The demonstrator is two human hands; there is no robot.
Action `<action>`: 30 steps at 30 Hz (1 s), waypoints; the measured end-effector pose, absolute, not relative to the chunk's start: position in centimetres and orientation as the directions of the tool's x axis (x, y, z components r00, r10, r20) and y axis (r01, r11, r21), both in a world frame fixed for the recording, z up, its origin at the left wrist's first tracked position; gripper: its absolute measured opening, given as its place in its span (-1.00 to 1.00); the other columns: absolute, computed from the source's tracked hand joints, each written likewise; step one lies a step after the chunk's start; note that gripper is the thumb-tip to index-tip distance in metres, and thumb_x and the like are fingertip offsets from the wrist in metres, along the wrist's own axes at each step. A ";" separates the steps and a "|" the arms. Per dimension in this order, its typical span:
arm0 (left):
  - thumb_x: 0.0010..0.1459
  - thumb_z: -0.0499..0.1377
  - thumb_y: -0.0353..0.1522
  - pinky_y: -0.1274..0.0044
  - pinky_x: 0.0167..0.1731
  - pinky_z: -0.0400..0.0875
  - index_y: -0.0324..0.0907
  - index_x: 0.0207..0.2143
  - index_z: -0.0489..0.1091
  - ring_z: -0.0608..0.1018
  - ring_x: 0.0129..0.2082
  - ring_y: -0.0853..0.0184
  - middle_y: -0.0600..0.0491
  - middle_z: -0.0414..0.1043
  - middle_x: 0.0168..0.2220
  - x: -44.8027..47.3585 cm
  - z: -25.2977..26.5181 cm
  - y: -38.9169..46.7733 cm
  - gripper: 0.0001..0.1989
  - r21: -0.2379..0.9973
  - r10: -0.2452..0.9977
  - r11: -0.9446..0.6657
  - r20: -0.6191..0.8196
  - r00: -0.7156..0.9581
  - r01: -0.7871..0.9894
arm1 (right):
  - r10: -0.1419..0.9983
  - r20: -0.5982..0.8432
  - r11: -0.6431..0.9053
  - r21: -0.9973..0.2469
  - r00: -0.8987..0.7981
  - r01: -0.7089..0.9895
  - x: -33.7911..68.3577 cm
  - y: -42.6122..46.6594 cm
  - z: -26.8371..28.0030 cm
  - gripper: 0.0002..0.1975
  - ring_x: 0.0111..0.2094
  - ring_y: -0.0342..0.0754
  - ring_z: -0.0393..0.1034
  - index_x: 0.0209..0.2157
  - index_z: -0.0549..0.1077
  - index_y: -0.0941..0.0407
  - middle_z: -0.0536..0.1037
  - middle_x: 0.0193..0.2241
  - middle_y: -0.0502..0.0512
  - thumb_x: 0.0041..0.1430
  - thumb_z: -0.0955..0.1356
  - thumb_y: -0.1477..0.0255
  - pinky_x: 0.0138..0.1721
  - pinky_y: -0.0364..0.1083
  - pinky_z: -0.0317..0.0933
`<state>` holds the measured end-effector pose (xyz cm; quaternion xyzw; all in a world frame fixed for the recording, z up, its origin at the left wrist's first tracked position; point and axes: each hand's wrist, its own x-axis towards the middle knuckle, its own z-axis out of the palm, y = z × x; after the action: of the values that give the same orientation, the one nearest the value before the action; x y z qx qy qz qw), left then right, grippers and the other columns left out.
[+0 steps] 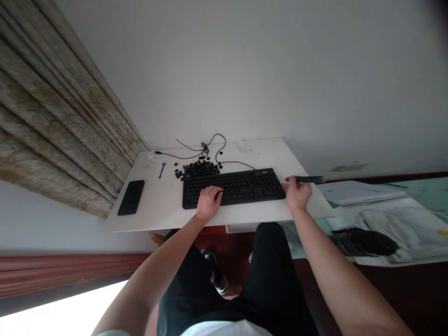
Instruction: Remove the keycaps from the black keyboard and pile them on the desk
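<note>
A black keyboard (241,189) lies near the front of the white desk, and its keys look largely in place. My left hand (209,201) rests on its lower left half, thumb apart from the fingers, with no object visible in it. Off the keyboard's right end, my right hand (298,193) is closed around a slim black brush-like tool (310,179) that points right; its exact kind is unclear. Just behind the keyboard sits a heap of loose black keycaps (201,168), with several more scattered around it.
A black phone (131,198) lies at the desk's left edge, and a small blue tool (162,170) lies behind it. The keyboard's cable (205,149) is bundled near the wall. A curtain (63,93) hangs at left. To the right, a lower surface bears a dark bundle (366,241).
</note>
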<state>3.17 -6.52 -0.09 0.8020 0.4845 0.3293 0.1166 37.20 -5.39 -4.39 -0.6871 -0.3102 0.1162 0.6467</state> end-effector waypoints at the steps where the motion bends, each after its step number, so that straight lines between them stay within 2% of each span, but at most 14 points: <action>1: 0.31 0.13 -0.43 0.35 -0.04 0.43 -0.15 -0.16 0.50 0.58 -0.16 0.25 -0.01 0.57 -0.20 3.2 0.3 -6.3 -0.86 0.525 0.856 -0.500 0.421 0.301 0.688 | 0.578 0.252 0.014 -0.954 0.776 0.299 37.2 -5.3 -4.4 -0.57 -0.47 0.02 0.53 -0.27 0.47 0.20 0.61 -0.39 0.23 0.13 0.38 0.07 -0.36 0.01 0.45; 5: 0.28 0.16 -0.40 0.38 -0.07 0.47 -0.16 -0.17 0.52 0.60 -0.25 0.27 0.00 0.58 -0.27 2.5 2.6 -3.8 -0.86 0.547 0.868 -0.472 0.426 0.255 0.692 | 0.556 0.300 -0.019 -0.928 0.775 0.373 37.5 -5.3 -4.4 -0.60 -0.36 0.09 0.57 -0.27 0.49 0.20 0.63 -0.36 0.29 0.15 0.37 0.11 -0.26 0.04 0.44; 8: 0.29 0.15 -0.35 0.42 -0.08 0.47 -0.15 -0.17 0.52 0.60 -0.25 0.28 0.00 0.60 -0.24 1.2 4.8 -0.4 -0.84 0.573 0.908 -0.365 0.392 0.146 0.734 | 0.556 0.302 -0.025 -0.925 0.775 0.379 37.6 -5.3 -4.5 -0.60 -0.32 0.12 0.57 -0.26 0.49 0.20 0.63 -0.35 0.29 0.14 0.37 0.11 -0.24 0.04 0.43; 12: 0.31 0.13 -0.28 0.43 -0.03 0.45 -0.14 -0.06 0.50 0.60 -0.16 0.25 -0.02 0.61 -0.17 -0.8 6.4 3.7 -0.76 0.565 0.954 -0.197 0.300 0.023 0.801 | 0.568 0.278 0.004 -0.942 0.775 0.336 37.5 -5.2 -4.6 -0.58 -0.36 0.11 0.57 -0.23 0.48 0.20 0.63 -0.35 0.27 0.15 0.37 0.10 -0.28 0.04 0.43; 15: 0.30 0.15 -0.26 0.36 0.04 0.42 -0.15 0.00 0.48 0.59 -0.04 0.18 -0.09 0.59 -0.07 -1.9 6.1 5.0 -0.72 0.505 0.981 -0.145 0.182 0.059 0.851 | 0.575 0.270 0.006 -0.945 0.772 0.326 37.5 -5.2 -4.6 -0.58 -0.38 0.10 0.56 -0.23 0.48 0.20 0.63 -0.35 0.27 0.14 0.37 0.09 -0.28 0.04 0.43; 17: 0.29 0.15 -0.28 0.31 0.13 0.37 -0.18 0.02 0.46 0.54 0.06 0.13 -0.14 0.54 0.02 -1.8 5.3 4.6 -0.71 0.468 0.978 -0.185 0.173 0.115 0.864 | 0.578 0.266 -0.004 -0.944 0.771 0.329 37.4 -5.3 -4.5 -0.58 -0.38 0.10 0.56 -0.22 0.48 0.19 0.64 -0.34 0.26 0.14 0.37 0.09 -0.29 0.04 0.43; 20: 0.30 0.11 -0.36 0.29 0.21 0.32 -0.19 0.04 0.44 0.47 0.15 0.14 -0.14 0.48 0.09 -0.3 3.8 2.3 -0.71 0.448 0.933 -0.335 0.281 0.225 0.829 | 0.583 0.260 -0.009 -0.945 0.769 0.326 37.4 -5.3 -4.5 -0.58 -0.39 0.09 0.56 -0.21 0.47 0.18 0.64 -0.34 0.25 0.14 0.36 0.09 -0.28 0.04 0.43; 25: 0.28 0.10 -0.43 0.28 0.12 0.39 -0.13 0.02 0.42 0.51 0.06 0.18 -0.07 0.49 0.01 4.1 1.1 -3.5 -0.72 0.444 0.839 -0.535 0.377 0.392 0.718 | 0.579 0.270 -0.011 -0.941 0.770 0.339 37.4 -5.2 -4.4 -0.58 -0.33 0.12 0.57 -0.20 0.48 0.19 0.64 -0.33 0.26 0.15 0.36 0.09 -0.23 0.06 0.43; 30: 0.21 0.14 -0.45 0.23 0.11 0.37 -0.14 0.02 0.40 0.50 0.05 0.13 -0.08 0.49 -0.01 6.1 -0.3 -6.5 -0.69 0.425 0.826 -0.551 0.400 0.397 0.718 | 0.577 0.270 -0.038 -0.934 0.771 0.355 37.0 -5.5 -3.7 -0.58 -0.43 0.06 0.53 -0.23 0.48 0.20 0.63 -0.35 0.28 0.16 0.35 0.09 -0.29 0.04 0.43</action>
<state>6.05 -6.54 -0.26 0.8307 0.4648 0.2922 0.0922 36.96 -5.54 -3.69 -0.7146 -0.3260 0.0906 0.6123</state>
